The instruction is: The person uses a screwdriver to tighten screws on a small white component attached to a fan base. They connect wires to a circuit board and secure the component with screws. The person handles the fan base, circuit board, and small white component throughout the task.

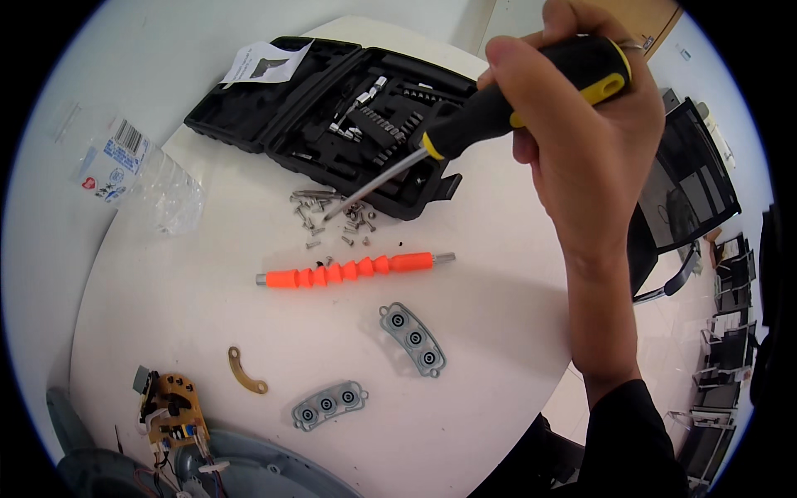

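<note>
My right hand (581, 133) grips a black-and-yellow screwdriver (465, 120), raised at the upper right, its tip over a pile of small screws (353, 228). An open black tool case (274, 133) holds bits and sockets, with a paper sheet on its lid. An orange flexible shaft (349, 270) lies below the screws. Two grey three-button pieces (413, 339) (330, 404) and a curved tan strip (247, 372) lie lower on the table. My left hand is not in view.
The white table (166, 307) has a clear plastic bag (158, 183) at the left. A circuit board (174, 407) with wires and a grey plastic housing (266, 465) sit lower left. Black chairs (689, 183) stand to the right; a wall runs along the left.
</note>
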Available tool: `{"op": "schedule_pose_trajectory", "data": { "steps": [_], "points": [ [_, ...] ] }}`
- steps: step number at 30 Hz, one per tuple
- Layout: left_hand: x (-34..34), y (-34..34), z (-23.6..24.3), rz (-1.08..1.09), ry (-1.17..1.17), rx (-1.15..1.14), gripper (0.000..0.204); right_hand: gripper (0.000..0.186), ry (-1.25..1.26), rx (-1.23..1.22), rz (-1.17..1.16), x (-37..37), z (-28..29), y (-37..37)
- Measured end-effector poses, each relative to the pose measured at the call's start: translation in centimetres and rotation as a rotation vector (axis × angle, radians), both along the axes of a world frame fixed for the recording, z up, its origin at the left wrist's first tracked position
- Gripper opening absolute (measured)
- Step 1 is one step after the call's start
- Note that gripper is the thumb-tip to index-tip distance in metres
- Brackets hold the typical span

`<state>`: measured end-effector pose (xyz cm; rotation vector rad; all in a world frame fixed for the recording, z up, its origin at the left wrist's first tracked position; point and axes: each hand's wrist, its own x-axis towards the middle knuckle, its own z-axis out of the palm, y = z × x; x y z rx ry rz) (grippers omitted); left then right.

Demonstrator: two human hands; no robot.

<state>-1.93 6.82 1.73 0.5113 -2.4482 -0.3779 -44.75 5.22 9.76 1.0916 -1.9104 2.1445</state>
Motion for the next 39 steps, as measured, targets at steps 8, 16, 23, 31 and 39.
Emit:
{"op": "schedule_pose_trajectory", "data": {
  "steps": [8,16,23,31,39],
  "points": [
    [0.9,0.5,0.6,-0.024,-0.078,-0.03,0.023,0.034,0.185,0.011,0.023,-3.1,-2.1,0.4],
    [-0.2,1.6,4.8,-0.118,-0.045,-0.071,0.01,0.03,0.172,-0.17,0.073,-5.3,-3.2,0.1],
    [2.6,4.6,4.3,0.012,-0.153,-0.314,0.013,0.028,0.391,-0.379,0.101,-5.3,-3.4,0.5],
    [10.8,9.3,-1.3,0.292,-0.365,-0.436,0.018,0.03,0.493,-0.519,0.079,-4.8,-2.3,0.1],
    [12.0,9.3,-3.0,0.283,-0.377,-0.477,0.024,0.031,0.648,-0.581,0.147,-5.3,-2.8,-1.4]
  ]
}}
